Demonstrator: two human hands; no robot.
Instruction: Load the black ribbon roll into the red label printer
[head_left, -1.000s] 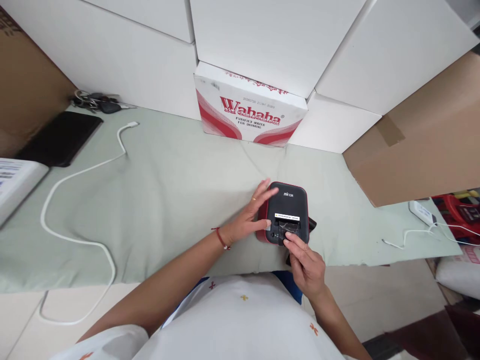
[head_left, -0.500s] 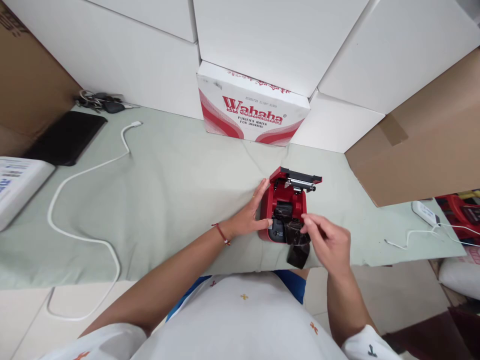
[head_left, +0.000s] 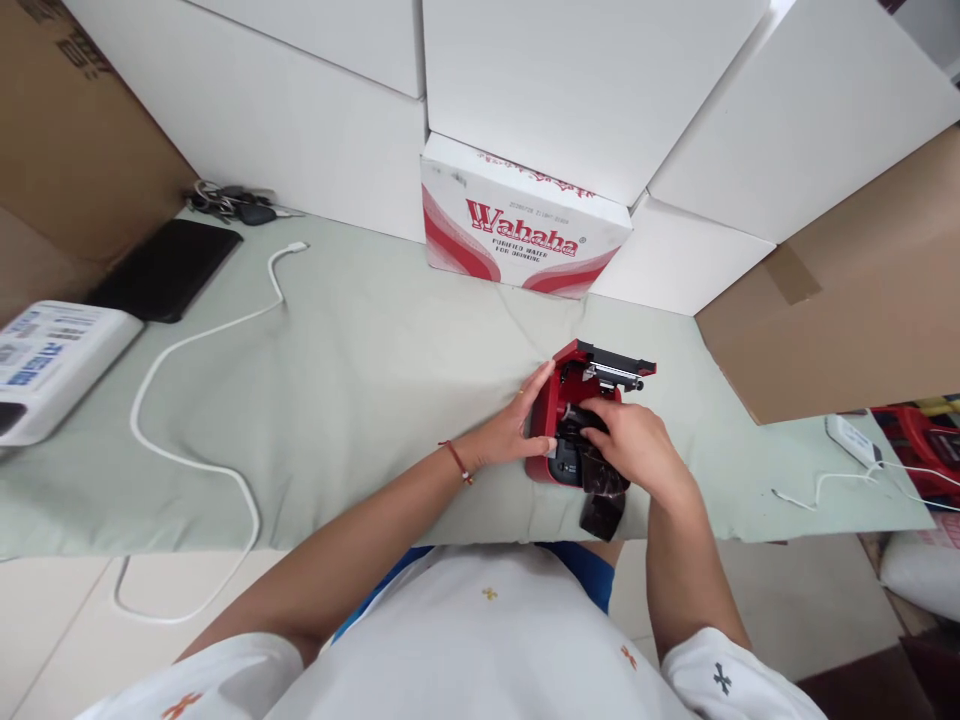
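A small red and black device (head_left: 539, 425), which looks like a label printer, sits near the front edge of the cloth-covered table. Its hinged lid (head_left: 621, 360) stands raised at the back. My left hand (head_left: 510, 432) grips the left side, thumb at the front corner and fingers along the wall. Inside the red compartment lies a black roll (head_left: 576, 416); the thumb and fingers of my right hand (head_left: 637, 445) close on it and hide part of it. From the roll a shiny black strip (head_left: 602, 515) hangs over the front of the device.
A Wahaha carton (head_left: 525, 240) stands against white boxes at the back. On the left are a white cable (head_left: 161, 360), a black tablet-like slab (head_left: 172, 270), keys (head_left: 232, 203) and a white device (head_left: 67, 350). A cardboard box (head_left: 840, 310) stands at the right.
My right hand has moved from the strip at the device's right side up and left into the compartment, onto the roll. My left hand keeps its grip. The view has shifted slightly.
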